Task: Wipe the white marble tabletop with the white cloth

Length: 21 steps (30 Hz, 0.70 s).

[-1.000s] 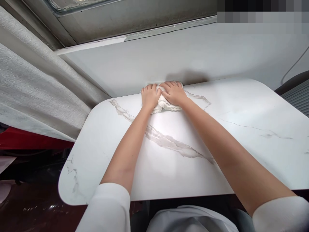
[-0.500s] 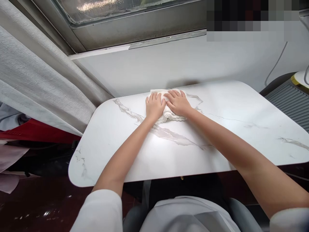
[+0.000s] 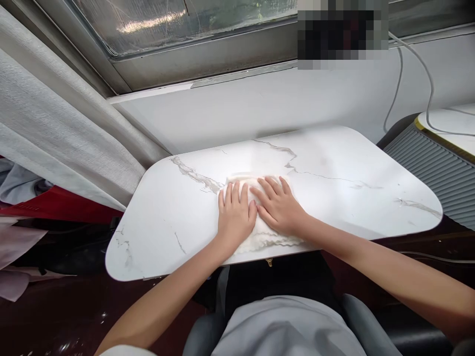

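Note:
A white cloth [image 3: 274, 239] lies flattened on the white marble-patterned table [image 3: 156, 212], close to its front edge. On the cloth's left part my left hand [image 3: 235, 212] rests palm down, fingers stretched forward. My right hand [image 3: 280, 206] presses flat on the right part with its fingers spread. The two thumbs nearly meet over the middle of the cloth. Both palms hide much of the fabric, while its ruffled near edge shows below the hands.
Behind the table runs a white wall under a metal-framed window [image 3: 208, 47]. A light curtain [image 3: 74, 104] hangs at the left. To the right stands a grey ribbed unit [image 3: 434, 158] with a white cable [image 3: 430, 89] above it. A blurred patch covers something near the window.
Both hands and the cloth have moved toward me, from the table's back edge to near its front edge. The view has shifted slightly to the right.

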Each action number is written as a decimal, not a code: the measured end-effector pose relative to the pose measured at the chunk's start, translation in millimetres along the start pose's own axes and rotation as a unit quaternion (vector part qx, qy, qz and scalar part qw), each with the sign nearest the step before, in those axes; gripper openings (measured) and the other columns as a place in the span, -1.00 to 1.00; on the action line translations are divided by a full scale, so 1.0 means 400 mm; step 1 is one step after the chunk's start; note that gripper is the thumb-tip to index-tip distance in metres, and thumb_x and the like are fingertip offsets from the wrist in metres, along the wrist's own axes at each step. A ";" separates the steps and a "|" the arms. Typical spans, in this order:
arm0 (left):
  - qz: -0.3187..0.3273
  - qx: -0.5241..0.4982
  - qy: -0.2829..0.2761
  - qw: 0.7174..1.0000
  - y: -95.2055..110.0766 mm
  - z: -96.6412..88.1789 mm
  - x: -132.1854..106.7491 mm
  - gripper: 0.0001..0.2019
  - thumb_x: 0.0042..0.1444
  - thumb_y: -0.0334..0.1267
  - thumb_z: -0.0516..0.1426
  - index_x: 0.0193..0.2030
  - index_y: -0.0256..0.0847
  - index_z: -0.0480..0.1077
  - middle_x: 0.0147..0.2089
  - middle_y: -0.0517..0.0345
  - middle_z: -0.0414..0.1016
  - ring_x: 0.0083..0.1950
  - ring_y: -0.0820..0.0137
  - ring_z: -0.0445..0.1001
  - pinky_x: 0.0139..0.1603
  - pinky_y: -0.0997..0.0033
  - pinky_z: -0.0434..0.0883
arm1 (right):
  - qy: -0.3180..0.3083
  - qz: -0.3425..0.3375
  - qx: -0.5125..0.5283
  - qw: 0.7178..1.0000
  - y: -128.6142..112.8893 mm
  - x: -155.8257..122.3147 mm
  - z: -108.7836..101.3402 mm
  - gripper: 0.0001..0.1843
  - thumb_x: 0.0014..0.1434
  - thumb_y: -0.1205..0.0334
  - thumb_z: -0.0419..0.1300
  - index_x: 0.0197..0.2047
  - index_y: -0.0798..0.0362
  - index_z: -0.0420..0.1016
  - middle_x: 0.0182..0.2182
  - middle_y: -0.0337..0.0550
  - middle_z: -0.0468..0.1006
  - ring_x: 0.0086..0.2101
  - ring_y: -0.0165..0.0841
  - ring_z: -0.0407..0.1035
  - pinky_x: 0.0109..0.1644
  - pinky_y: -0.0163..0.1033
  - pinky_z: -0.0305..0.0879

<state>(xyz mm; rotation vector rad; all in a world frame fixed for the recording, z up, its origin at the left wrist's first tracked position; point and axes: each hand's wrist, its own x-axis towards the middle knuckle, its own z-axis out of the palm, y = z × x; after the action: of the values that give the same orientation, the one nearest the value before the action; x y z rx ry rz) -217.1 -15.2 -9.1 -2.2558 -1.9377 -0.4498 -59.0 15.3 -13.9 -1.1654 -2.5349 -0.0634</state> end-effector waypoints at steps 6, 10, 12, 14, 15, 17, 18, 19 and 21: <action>0.024 0.013 0.016 1.000 0.059 -0.025 -0.092 -0.51 0.37 -0.22 -0.13 0.35 -0.38 0.21 0.40 -0.26 0.23 0.46 -0.04 0.12 0.41 -0.23 0.13 | 0.009 -0.025 0.010 1.000 -0.022 -0.098 -0.041 -0.43 0.41 0.10 -0.17 0.37 0.12 0.25 0.33 0.19 0.22 0.32 0.05 0.03 0.36 0.30 -0.12; 0.046 0.008 0.004 0.999 0.096 -0.033 -0.108 -0.51 0.38 -0.24 -0.14 0.36 -0.40 0.19 0.41 -0.23 0.22 0.47 -0.01 0.10 0.42 -0.24 0.10 | -0.005 -0.027 0.008 1.000 -0.012 -0.140 -0.065 -0.42 0.41 0.11 -0.18 0.41 0.09 0.17 0.35 0.16 0.19 0.34 0.01 0.02 0.38 0.27 -0.12; 0.060 0.002 -0.006 0.998 0.114 -0.030 -0.104 -0.50 0.37 -0.24 -0.15 0.37 -0.41 0.17 0.42 -0.22 0.20 0.47 -0.01 0.08 0.42 -0.28 0.09 | -0.007 -0.021 0.009 1.000 -0.001 -0.156 -0.072 -0.42 0.41 0.12 -0.17 0.43 0.07 0.14 0.36 0.11 0.18 0.35 -0.02 -0.01 0.39 0.25 -0.13; 0.068 -0.004 -0.015 0.998 0.132 -0.025 -0.094 -0.48 0.37 -0.23 -0.15 0.39 -0.42 0.14 0.44 -0.20 0.15 0.48 -0.04 0.05 0.40 -0.35 0.08 | -0.009 -0.013 0.009 1.000 0.013 -0.169 -0.075 -0.42 0.40 0.12 -0.17 0.42 0.06 0.13 0.37 0.08 0.17 0.37 -0.04 -0.03 0.41 0.24 -0.15; 0.073 -0.006 -0.021 0.997 0.140 -0.022 -0.086 -0.47 0.36 -0.23 -0.15 0.39 -0.43 0.13 0.46 -0.19 0.13 0.49 -0.05 0.03 0.39 -0.38 0.07 | -0.011 -0.008 0.008 1.000 0.022 -0.174 -0.077 -0.42 0.40 0.12 -0.17 0.42 0.06 0.13 0.37 0.08 0.16 0.37 -0.04 -0.03 0.41 0.24 -0.16; 0.089 -0.011 -0.033 0.995 0.156 -0.017 -0.067 -0.45 0.36 -0.22 -0.16 0.40 -0.47 0.11 0.47 -0.20 0.08 0.50 -0.07 0.00 0.39 -0.42 0.04 | -0.018 0.005 0.008 1.000 0.044 -0.180 -0.079 -0.42 0.41 0.11 -0.19 0.41 0.06 0.13 0.38 0.07 0.16 0.37 -0.04 -0.04 0.41 0.25 -0.16; 0.100 -0.014 -0.040 0.994 0.163 -0.015 -0.056 -0.44 0.36 -0.21 -0.17 0.40 -0.51 0.10 0.47 -0.22 0.06 0.50 -0.07 -0.02 0.41 -0.40 0.02 | -0.025 0.011 0.010 1.000 0.057 -0.181 -0.081 -0.42 0.41 0.10 -0.20 0.41 0.05 0.13 0.38 0.06 0.15 0.37 -0.05 -0.04 0.41 0.25 -0.16; 0.112 -0.018 -0.047 0.992 0.169 -0.013 -0.042 -0.43 0.36 -0.21 -0.17 0.40 -0.54 0.09 0.47 -0.24 0.05 0.51 -0.05 -0.03 0.43 -0.37 0.00 | -0.033 0.015 0.015 0.999 0.071 -0.180 -0.083 -0.42 0.41 0.09 -0.22 0.42 0.03 0.12 0.38 0.04 0.15 0.38 -0.06 -0.05 0.41 0.26 -0.16; 0.130 -0.028 -0.063 0.989 0.180 -0.008 -0.011 -0.42 0.37 -0.21 -0.19 0.40 -0.59 0.06 0.48 -0.25 0.02 0.52 0.03 -0.05 0.48 -0.23 -0.03 | -0.054 0.021 0.029 0.998 0.103 -0.171 -0.087 -0.42 0.42 0.04 -0.24 0.42 -0.02 0.09 0.39 -0.01 0.14 0.39 -0.09 -0.06 0.42 0.25 -0.16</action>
<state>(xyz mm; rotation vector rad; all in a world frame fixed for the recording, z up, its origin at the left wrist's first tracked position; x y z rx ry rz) -147.5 -32.0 -0.9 -2.5842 -1.6668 -0.3397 22.9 -13.5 -8.2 -1.2292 -2.5848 0.0851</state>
